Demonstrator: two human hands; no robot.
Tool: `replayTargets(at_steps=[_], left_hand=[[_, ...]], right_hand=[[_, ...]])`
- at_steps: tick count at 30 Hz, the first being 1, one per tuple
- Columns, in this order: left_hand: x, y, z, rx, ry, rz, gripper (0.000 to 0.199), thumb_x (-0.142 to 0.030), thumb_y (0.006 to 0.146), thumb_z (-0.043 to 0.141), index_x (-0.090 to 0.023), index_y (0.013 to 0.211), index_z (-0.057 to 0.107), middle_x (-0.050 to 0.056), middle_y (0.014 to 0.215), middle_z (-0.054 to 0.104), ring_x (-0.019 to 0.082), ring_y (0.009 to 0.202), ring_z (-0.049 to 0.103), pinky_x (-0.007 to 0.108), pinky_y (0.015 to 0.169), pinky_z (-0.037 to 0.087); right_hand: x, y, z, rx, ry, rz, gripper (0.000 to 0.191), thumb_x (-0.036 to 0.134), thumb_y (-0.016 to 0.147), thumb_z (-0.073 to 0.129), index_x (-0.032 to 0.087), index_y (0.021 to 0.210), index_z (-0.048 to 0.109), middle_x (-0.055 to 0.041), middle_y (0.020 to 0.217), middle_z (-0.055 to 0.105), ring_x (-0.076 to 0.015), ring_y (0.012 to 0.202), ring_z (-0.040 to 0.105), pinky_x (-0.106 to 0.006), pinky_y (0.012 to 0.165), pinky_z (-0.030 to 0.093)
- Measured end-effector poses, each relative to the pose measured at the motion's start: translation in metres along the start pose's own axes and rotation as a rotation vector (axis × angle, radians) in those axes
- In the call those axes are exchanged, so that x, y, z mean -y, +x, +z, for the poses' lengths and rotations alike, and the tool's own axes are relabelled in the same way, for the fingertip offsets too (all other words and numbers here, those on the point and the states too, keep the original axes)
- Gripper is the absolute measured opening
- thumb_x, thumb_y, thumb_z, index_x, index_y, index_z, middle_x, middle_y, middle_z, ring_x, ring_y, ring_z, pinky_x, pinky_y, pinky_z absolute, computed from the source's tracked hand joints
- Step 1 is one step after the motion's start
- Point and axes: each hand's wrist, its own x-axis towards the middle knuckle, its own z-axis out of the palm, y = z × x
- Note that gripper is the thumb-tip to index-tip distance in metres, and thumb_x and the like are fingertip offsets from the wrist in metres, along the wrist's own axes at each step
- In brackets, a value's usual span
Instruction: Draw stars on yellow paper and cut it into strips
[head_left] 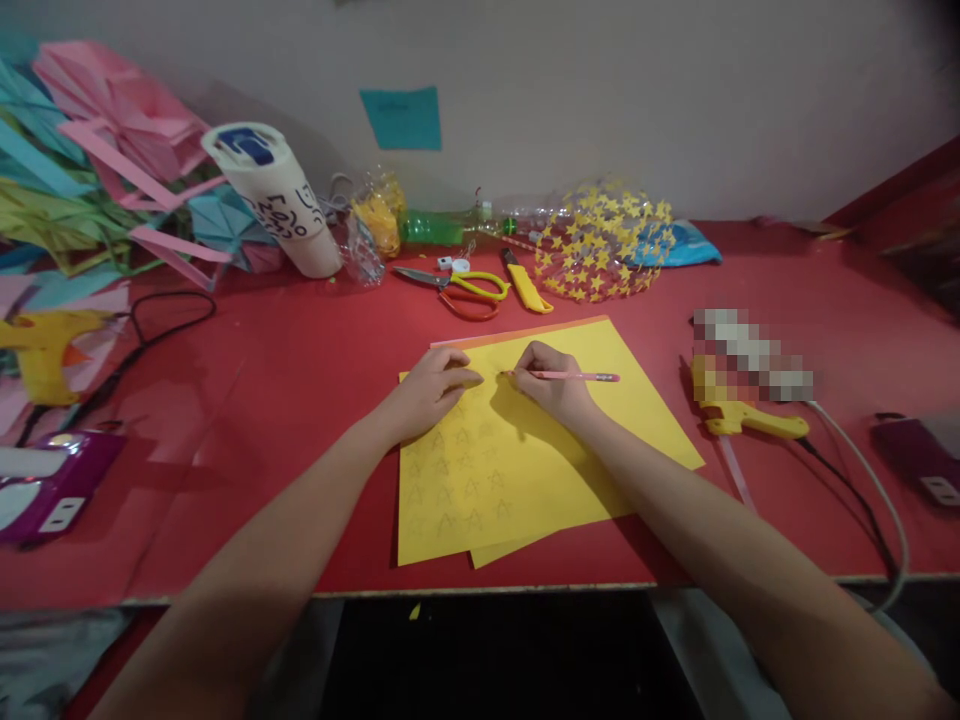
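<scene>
My right hand [556, 385] is closed around a pink pencil [589, 377], whose tip touches or nearly touches the yellow paper [555, 490]. Rows of faint star outlines are drawn across the sheet's left part. Flat on the upper left edge of the paper rests my left hand [431, 393], holding nothing, its fingers stretched toward the pencil tip. More sheets lie beneath the top one, with an orange edge showing at the back and a yellow corner at the front.
Behind the paper lie scissors [472, 287], a yellow cutter [526, 283], a green bottle [435, 227] and a star-covered clear ball [604, 240]. A white tumbler [281, 205] stands beside folded paper pieces [120, 110]. Yellow glue guns [750, 417] with cords flank the red table [285, 340].
</scene>
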Motion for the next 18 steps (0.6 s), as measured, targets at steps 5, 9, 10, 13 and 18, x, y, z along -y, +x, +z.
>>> replayTargets(at_steps=[5, 9, 10, 13, 18], left_hand=[[-0.0005, -0.0004, 0.0007, -0.004, -0.003, -0.005, 0.031, -0.019, 0.094, 0.042, -0.022, 0.112, 0.068, 0.009, 0.122, 0.053, 0.025, 0.119, 0.048, 0.045, 0.105, 0.039], [0.0, -0.0002, 0.0013, -0.011, 0.008, -0.002, 0.032, -0.018, 0.094, 0.043, -0.024, 0.111, 0.068, 0.008, 0.121, 0.054, 0.024, 0.119, 0.048, 0.044, 0.106, 0.039], [0.0002, -0.0001, 0.0014, -0.009, 0.009, 0.0, 0.031, -0.018, 0.094, 0.043, -0.024, 0.112, 0.068, 0.008, 0.121, 0.054, 0.024, 0.119, 0.048, 0.045, 0.106, 0.039], [0.0009, 0.0, 0.0018, -0.011, 0.008, 0.005, 0.031, -0.018, 0.094, 0.043, -0.024, 0.111, 0.068, 0.008, 0.12, 0.054, 0.024, 0.118, 0.048, 0.045, 0.105, 0.039], [0.0015, 0.0003, 0.0031, -0.027, 0.002, 0.021, 0.031, -0.017, 0.094, 0.043, -0.022, 0.111, 0.068, 0.009, 0.12, 0.053, 0.024, 0.117, 0.048, 0.044, 0.104, 0.04]], right_hand=[[0.0009, -0.0009, 0.0001, 0.047, -0.009, -0.046, 0.01, 0.028, 0.065, 0.056, 0.022, 0.061, 0.049, 0.004, 0.052, 0.049, -0.0104, 0.049, 0.04, -0.023, 0.047, 0.028], [0.0006, -0.001, 0.0005, 0.082, -0.006, -0.058, 0.011, 0.029, 0.066, 0.056, 0.022, 0.062, 0.048, 0.0038, 0.053, 0.05, -0.0107, 0.05, 0.041, -0.023, 0.047, 0.029], [0.0005, -0.001, 0.0005, 0.091, -0.006, -0.059, 0.011, 0.029, 0.066, 0.056, 0.022, 0.062, 0.048, 0.0037, 0.053, 0.05, -0.0108, 0.05, 0.041, -0.023, 0.047, 0.029], [0.0006, -0.0013, 0.0005, 0.11, -0.009, -0.064, 0.01, 0.028, 0.066, 0.056, 0.022, 0.063, 0.048, 0.0034, 0.054, 0.051, -0.0112, 0.051, 0.043, -0.023, 0.048, 0.03], [0.0015, -0.0014, 0.0005, 0.12, -0.019, -0.067, 0.01, 0.028, 0.066, 0.055, 0.022, 0.063, 0.048, 0.0029, 0.055, 0.051, -0.0112, 0.052, 0.043, -0.024, 0.049, 0.03]])
